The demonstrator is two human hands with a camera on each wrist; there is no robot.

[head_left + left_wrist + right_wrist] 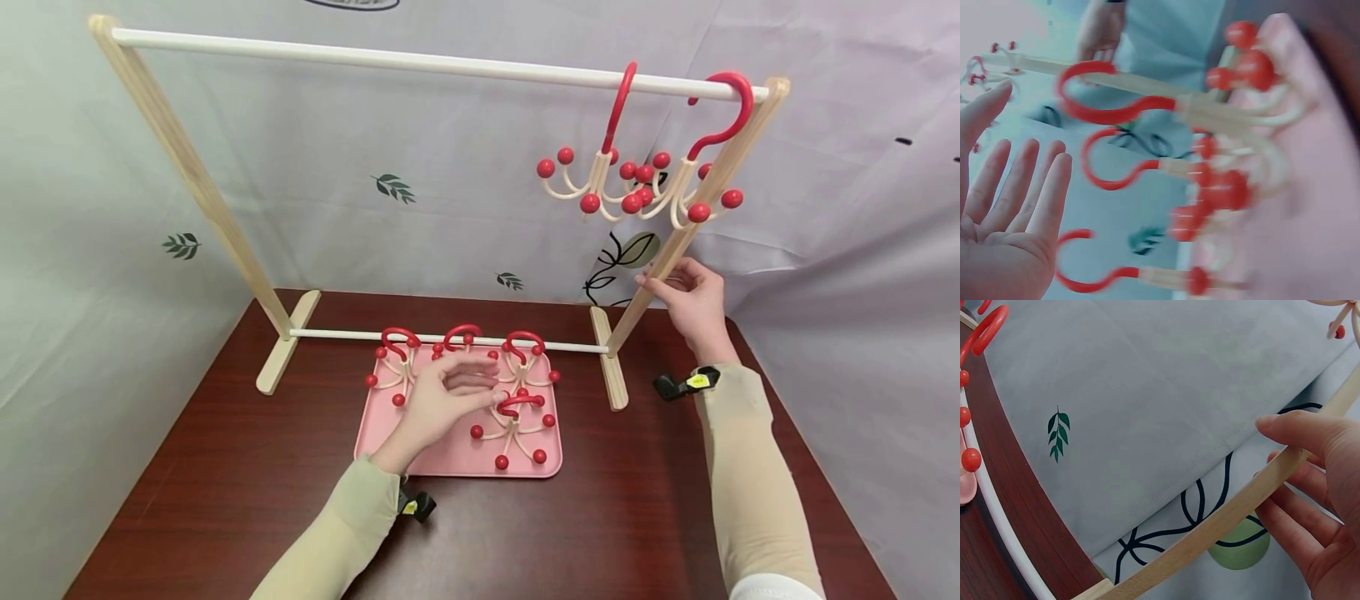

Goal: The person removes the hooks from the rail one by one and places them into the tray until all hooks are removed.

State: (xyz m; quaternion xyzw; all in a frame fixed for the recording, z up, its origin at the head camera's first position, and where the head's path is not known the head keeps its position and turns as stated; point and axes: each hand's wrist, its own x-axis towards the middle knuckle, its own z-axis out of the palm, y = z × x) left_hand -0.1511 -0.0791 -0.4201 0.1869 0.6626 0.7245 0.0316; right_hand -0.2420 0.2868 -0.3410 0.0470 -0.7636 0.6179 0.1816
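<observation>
Red-hooked cream plastic hangers with red ball tips (517,417) lie on the pink rectangular tray (457,458) on the dark brown wooden table (225,467), just in front of the rack's lower white rod (337,336). The left hand (442,404) hovers over them, fingers straight and lightly spread in the wrist view, holding nothing; whether it touches a hanger, I cannot tell. The right hand (693,300) grips the slanted right post of the light wooden hanging rack (675,250), thumb on top, fingers curled underneath. Up on the white top rail (375,58), two more hangers (645,183) dangle close together near the right end.
</observation>
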